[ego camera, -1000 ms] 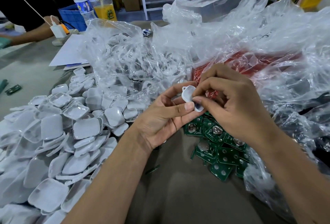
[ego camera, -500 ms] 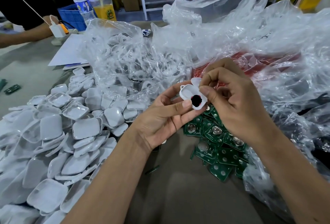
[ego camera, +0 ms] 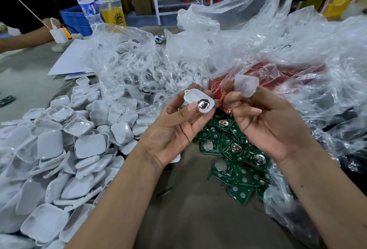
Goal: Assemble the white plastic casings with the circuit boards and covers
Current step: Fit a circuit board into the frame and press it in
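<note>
The left hand point(ego camera: 178, 127) pinches an open white casing point(ego camera: 199, 101) with a coin cell seated inside, above the worktop point(ego camera: 194, 219) centre. Beside it, the right hand point(ego camera: 272, 127) grips a blurred white piece point(ego camera: 246, 85), probably its cover. Green circuit boards point(ego camera: 236, 159) lie beneath both hands.

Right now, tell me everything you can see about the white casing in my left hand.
The white casing is a small rounded-square shell of glossy plastic with a loop tab at its far corner. It lies open side up, with a shiny round metal disc seated inside. The left hand holds it above the table, thumb pressing its near edge. The right hand is apart from it.
</note>
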{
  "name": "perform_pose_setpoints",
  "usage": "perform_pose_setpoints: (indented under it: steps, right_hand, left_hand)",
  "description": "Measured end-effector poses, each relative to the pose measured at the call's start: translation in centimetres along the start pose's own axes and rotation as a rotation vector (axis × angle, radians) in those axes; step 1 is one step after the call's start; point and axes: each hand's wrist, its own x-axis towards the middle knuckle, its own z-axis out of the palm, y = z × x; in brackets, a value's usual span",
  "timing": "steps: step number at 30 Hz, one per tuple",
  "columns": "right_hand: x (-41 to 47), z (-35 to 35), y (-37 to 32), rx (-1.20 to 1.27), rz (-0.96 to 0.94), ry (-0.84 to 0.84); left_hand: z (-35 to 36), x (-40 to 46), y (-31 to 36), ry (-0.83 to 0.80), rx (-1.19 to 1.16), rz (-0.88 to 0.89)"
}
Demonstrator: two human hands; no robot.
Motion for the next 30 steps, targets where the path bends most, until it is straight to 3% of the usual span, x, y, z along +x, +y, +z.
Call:
perform_pose_setpoints:
  steps: [3, 7, 9, 17, 22, 23, 27, 30]
  right_hand:
    - [0.1, -0.5, -0.2, -0.021, -0.062, 0.064]
    - [0.3, -0.9, 0.4, -0.640, -0.322, 0.286]
    - [0.4, -1.1, 0.7, -0.792, -0.387, 0.330]
    - [0.3, -1.4, 1.1, -1.056, -0.289, 0.285]
    - [0.0, -0.4, 1.9, -0.966, -0.100, -0.017]
    - [0.0, -0.3, 2.2, -0.981, -0.072, -0.020]
    - [0.3, -0.9, 2.2, -1.200, -0.165, 0.227]
    - [0.3, -1.2, 1.8, -1.256, -0.254, 0.259]
  left_hand:
    - [0.2, -0.1, 0.3, -0.004, -0.041, 0.032]
    - [0.5, -0.3, 0.9, 0.015, -0.105, 0.086]
    - [0.6, -0.3, 1.3, 0.058, -0.115, 0.113]
    - [0.4, -0.8, 3.0, 0.002, -0.283, 0.182]
    - [0.3, -0.9, 3.5, -0.022, -0.305, 0.229]
    - [0.3, -1.0, 3.6, -0.028, -0.301, 0.237]
    - [0.1, -1.0, 3.8, -0.021, -0.303, 0.257]
    - [0.1, -0.9, 3.8, 0.021, -0.295, 0.267]
